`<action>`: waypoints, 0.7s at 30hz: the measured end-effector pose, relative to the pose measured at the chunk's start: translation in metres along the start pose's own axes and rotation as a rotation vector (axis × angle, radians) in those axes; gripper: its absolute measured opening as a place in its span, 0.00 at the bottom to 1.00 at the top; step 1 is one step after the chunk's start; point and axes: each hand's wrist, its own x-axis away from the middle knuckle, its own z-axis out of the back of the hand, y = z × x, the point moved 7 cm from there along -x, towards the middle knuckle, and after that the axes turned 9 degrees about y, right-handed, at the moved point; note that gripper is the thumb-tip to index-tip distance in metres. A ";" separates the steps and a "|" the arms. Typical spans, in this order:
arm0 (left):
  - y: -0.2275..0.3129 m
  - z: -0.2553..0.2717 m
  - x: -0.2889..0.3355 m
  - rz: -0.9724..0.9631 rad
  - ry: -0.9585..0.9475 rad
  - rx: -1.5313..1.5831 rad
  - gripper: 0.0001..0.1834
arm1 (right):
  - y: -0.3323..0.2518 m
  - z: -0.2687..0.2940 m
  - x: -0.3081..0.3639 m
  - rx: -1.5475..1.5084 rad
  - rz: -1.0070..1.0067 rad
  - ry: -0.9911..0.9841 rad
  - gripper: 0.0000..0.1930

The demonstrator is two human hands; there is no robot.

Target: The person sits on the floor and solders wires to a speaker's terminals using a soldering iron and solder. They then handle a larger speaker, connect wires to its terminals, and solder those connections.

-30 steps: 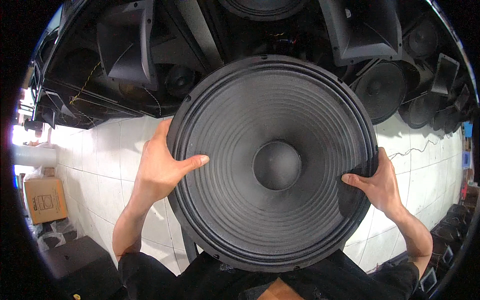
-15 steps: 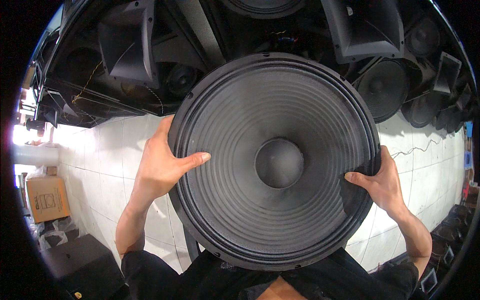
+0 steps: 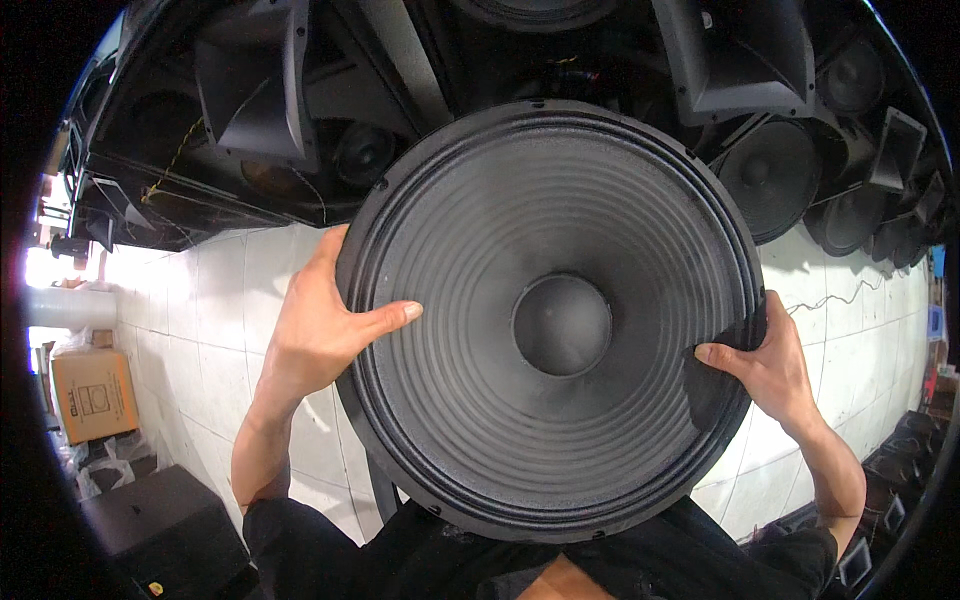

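Fingers (image 3: 330, 246) of my left hand (image 3: 316, 330) grasp the left rim of a large, round, black loudspeaker driver (image 3: 556, 322) with a ribbed cone, thumb over its front; my right hand (image 3: 775, 372) grips the opposite rim, its other fingers mostly hidden. The driver faces me, held between both hands above the white tiled floor (image 3: 220, 335), its near edge beside my black clothing (image 3: 400, 555).

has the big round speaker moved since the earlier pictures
No, not clearly: the big round speaker keeps about the same place against the cardboard box; both drift slightly up and right as the view shifts.
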 end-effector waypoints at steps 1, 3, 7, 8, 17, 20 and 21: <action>0.001 0.000 0.001 -0.011 0.004 0.013 0.49 | 0.000 -0.001 0.000 -0.003 -0.037 -0.022 0.35; 0.001 -0.001 0.001 -0.017 0.014 0.026 0.49 | -0.004 -0.002 0.002 0.032 -0.027 0.003 0.35; 0.004 -0.002 0.001 -0.013 0.030 0.004 0.48 | -0.002 -0.003 0.005 -0.012 0.042 0.052 0.34; 0.005 -0.002 0.001 -0.015 0.032 -0.007 0.48 | -0.002 -0.002 0.005 0.006 0.017 0.038 0.35; 0.001 0.004 0.009 0.004 0.098 0.106 0.49 | -0.004 0.011 -0.004 0.058 0.027 -0.034 0.43; 0.030 0.016 0.031 -0.336 0.330 -0.148 0.48 | -0.033 0.025 -0.019 0.083 0.101 0.105 0.46; 0.048 0.019 0.038 -0.458 0.328 -0.230 0.47 | -0.043 0.025 -0.023 0.136 0.178 0.130 0.47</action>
